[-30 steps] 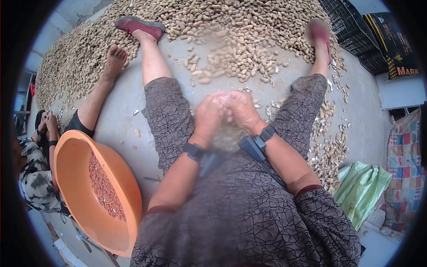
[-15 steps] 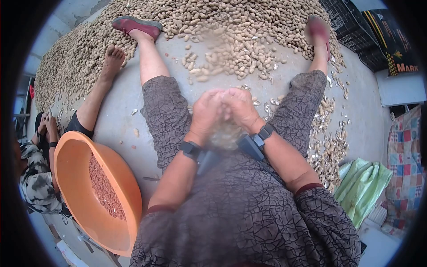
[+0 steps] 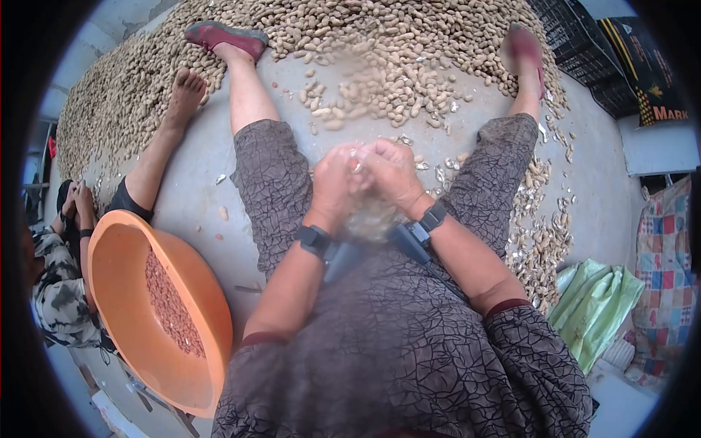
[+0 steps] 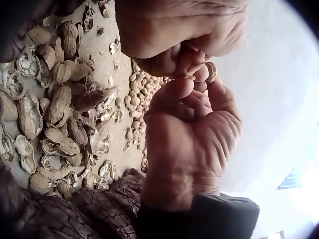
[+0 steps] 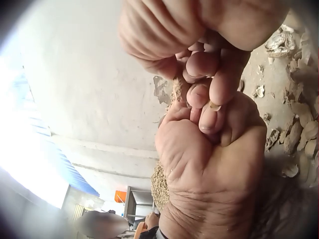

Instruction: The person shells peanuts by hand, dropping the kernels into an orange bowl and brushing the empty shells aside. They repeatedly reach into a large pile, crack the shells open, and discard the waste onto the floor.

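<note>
Snugly, my left hand [image 3: 334,184] and right hand [image 3: 398,177] pinch a peanut shell [image 5: 175,91] between curled fingers [image 5: 223,88]; it looks tan, rough and ragged at the edge, mostly hidden, above a grey floor [image 3: 196,191] strewn with cracked husks [image 4: 31,115].

Left grip [image 3: 333,184] touches right grip [image 3: 395,175] between 2 patterned trouser legs [image 3: 272,193]; peanuts [image 3: 409,44] lie beyond.

White edge glare in 2 wrist views, hazy blur mid-head-view
</note>
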Tool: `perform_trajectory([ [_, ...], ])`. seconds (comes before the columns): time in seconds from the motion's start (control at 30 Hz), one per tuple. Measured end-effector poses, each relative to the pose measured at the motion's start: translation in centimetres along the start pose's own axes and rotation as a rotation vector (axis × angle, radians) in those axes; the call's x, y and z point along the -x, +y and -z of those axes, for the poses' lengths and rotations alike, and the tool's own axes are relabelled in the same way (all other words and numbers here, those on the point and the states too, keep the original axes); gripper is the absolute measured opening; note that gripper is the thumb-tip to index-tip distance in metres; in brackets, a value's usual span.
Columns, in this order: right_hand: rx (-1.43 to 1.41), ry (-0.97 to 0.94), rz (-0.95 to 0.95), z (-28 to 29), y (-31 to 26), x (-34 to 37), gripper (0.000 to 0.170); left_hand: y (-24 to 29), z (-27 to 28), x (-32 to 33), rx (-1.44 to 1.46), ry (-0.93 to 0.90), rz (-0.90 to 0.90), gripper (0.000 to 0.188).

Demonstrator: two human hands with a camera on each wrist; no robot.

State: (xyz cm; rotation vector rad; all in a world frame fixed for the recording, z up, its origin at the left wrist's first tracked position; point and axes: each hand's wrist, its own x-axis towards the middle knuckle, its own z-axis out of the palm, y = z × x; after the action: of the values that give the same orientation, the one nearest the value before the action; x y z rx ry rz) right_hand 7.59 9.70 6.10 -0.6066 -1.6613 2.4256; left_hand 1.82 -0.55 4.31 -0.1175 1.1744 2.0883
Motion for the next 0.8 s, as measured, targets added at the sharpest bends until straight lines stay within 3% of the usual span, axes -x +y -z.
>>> perform_trajectory([
  [0.2,0.095,-0.022,0.148,0.2,-0.1,0.1,0.013,-0.4,1.0,-0.8,-0.003,-0.056,0.056,0.026],
  [0.27,0.602,-0.022,0.341,0.7,-0.3,0.2,0.011,-0.8,1.8,-1.3,-0.03,-0.069,0.085,0.028],
  [0.3,0.604,-0.026,0.341,0.9,-0.6,0.2,0.011,-0.7,1.8,-1.3,-0.06,-0.043,0.121,0.029],
  [0.37,1.105,-0.124,0.892,1.2,-1.3,-0.1,0.014,-0.9,2.3,-1.7,-0.087,-0.016,0.157,0.031],
  [0.43,1.131,-0.148,0.882,1.1,-1.2,0.2,0.015,-1.0,3.2,-2.1,-0.039,-0.109,0.223,0.019],
  [0.53,1.156,-0.155,0.88,1.0,-1.4,0.2,0.017,-0.4,1.5,-1.4,0.043,0.031,0.268,0.034],
  [0.67,1.058,-0.079,0.802,1.2,-1.5,0.4,0.015,-0.5,2.3,-1.7,0.117,-0.064,0.314,0.033],
  [0.7,1.059,-0.078,0.802,1.2,-1.4,0.3,0.015,-0.6,2.6,-1.8,0.124,-0.079,0.319,0.024],
  [0.77,0.868,0.0,0.506,1.5,-0.8,0.2,0.015,-0.8,3.0,-2.0,0.133,-0.094,0.326,0.019],
  [0.8,0.868,0.0,0.505,1.9,-0.4,0.0,0.015,-0.7,3.2,-2.1,0.127,-0.149,0.319,0.018],
])
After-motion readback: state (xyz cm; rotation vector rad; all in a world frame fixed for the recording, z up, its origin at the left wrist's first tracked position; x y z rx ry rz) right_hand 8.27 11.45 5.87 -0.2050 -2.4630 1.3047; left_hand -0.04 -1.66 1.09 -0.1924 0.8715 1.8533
